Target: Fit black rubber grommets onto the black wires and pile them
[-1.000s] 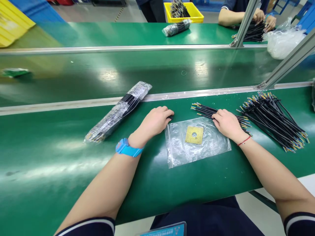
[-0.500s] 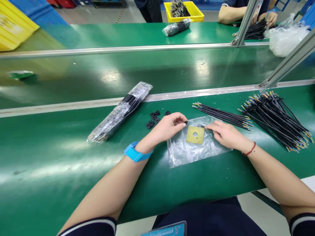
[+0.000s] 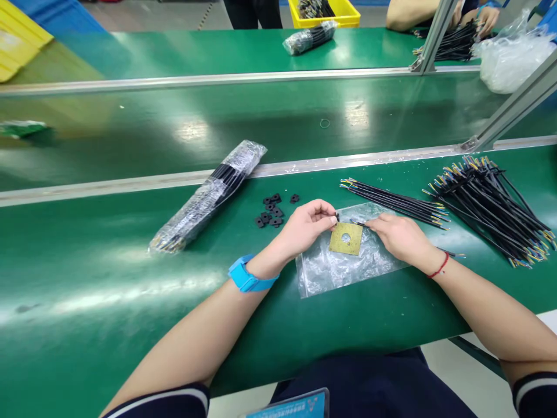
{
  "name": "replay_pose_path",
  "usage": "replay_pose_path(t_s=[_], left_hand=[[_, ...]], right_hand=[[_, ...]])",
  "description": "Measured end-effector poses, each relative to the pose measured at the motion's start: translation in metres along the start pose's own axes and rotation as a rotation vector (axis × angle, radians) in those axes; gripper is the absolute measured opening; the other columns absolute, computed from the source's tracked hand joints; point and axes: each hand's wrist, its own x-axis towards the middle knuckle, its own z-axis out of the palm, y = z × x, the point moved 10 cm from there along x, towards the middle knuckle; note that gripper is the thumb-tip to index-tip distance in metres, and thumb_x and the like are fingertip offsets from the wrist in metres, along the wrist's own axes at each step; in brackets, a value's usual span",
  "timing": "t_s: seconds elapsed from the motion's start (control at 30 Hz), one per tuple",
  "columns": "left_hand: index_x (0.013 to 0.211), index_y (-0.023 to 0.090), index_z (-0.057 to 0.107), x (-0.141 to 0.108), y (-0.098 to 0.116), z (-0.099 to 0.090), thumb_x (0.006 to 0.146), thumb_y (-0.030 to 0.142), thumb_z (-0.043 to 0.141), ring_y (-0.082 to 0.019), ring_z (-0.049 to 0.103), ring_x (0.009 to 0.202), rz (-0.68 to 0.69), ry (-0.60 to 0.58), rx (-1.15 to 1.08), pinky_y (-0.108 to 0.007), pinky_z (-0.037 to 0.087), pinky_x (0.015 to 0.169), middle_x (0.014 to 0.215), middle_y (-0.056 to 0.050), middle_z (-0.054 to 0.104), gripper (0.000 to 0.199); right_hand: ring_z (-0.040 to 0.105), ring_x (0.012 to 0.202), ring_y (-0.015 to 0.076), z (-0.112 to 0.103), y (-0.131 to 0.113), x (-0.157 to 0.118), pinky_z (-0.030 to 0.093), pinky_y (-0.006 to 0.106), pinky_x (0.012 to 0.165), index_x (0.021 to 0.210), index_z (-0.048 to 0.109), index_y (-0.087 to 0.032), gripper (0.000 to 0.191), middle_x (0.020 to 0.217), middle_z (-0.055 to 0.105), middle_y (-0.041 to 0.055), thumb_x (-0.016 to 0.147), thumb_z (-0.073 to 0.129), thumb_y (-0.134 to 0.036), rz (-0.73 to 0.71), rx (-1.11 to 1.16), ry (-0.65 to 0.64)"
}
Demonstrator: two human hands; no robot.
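My left hand (image 3: 310, 227) pinches a small black block (image 3: 337, 217) between thumb and fingertips, mostly hidden by them. Facing it, my right hand (image 3: 399, 237) grips a black cable (image 3: 359, 223). One end pokes out left of the fingers, and the far end shows beyond the wrist. The block and the cable tip are close but apart. Below them a yellowish square plate (image 3: 336, 245) with a round hole lies on a clear plastic bag (image 3: 317, 280). Several loose black blocks (image 3: 276, 212) lie left of my left hand.
A row of black cables (image 3: 391, 203) lies behind my right hand, with a larger cable pile (image 3: 487, 209) further right. A wrapped cable bundle (image 3: 209, 197) rests at left against a metal rail (image 3: 304, 166). Across the bench, a co-worker's hand (image 3: 487, 20) touches cables.
My left hand has shifted slightly right with the black block, nearer the cable tip. More of the cable now shows, including its far end beyond my right wrist. The view has tilted slightly.
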Motion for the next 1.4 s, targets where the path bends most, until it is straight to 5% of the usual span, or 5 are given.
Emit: replay_pose_path(t_s=[0.23, 0.47, 0.83, 1.4], left_hand=[[0.079, 0.014, 0.056, -0.004, -0.007, 0.008, 0.069, 0.022, 0.068, -0.010, 0.061, 0.060, -0.079, -0.004, -0.206, -0.025, 0.048, 0.066, 0.066, 0.002, 0.062, 0.017], [0.081, 0.013, 0.057, -0.013, -0.007, 0.029, 0.072, 0.024, 0.070, -0.010, 0.064, 0.062, -0.173, -0.167, -0.447, -0.024, 0.052, 0.069, 0.070, -0.003, 0.067, 0.020], [0.082, 0.012, 0.059, -0.013, -0.016, 0.029, 0.075, 0.016, 0.066, -0.010, 0.065, 0.062, -0.259, -0.132, -0.571, -0.020, 0.055, 0.067, 0.068, -0.002, 0.067, 0.011], [0.078, 0.014, 0.060, -0.011, -0.012, 0.026, 0.067, 0.022, 0.075, -0.010, 0.065, 0.059, -0.162, -0.095, -0.500, -0.021, 0.054, 0.063, 0.065, 0.001, 0.066, 0.020]], right_hand=[[0.066, 0.080, 0.0136, -0.037, 0.004, -0.008, 0.052, 0.027, 0.076, 0.103, 0.065, -0.019, 0.026, 0.091, 0.071, 0.0028, 0.088, 0.044, -0.015, -0.007, 0.478, 0.270], [0.066, 0.081, 0.0150, -0.054, -0.011, -0.016, 0.053, 0.030, 0.076, 0.106, 0.064, -0.020, 0.026, 0.091, 0.071, 0.0045, 0.091, 0.043, -0.020, -0.093, 0.477, 0.379], [0.061, 0.072, 0.0125, -0.051, -0.019, -0.020, 0.049, 0.024, 0.066, 0.110, 0.063, -0.017, 0.029, 0.084, 0.067, 0.0048, 0.094, 0.039, -0.022, -0.146, 0.215, 0.359], [0.055, 0.063, 0.0102, -0.051, -0.027, -0.022, 0.042, 0.022, 0.058, 0.112, 0.064, -0.021, 0.034, 0.074, 0.061, 0.0022, 0.095, 0.035, -0.022, -0.221, 0.119, 0.251]])
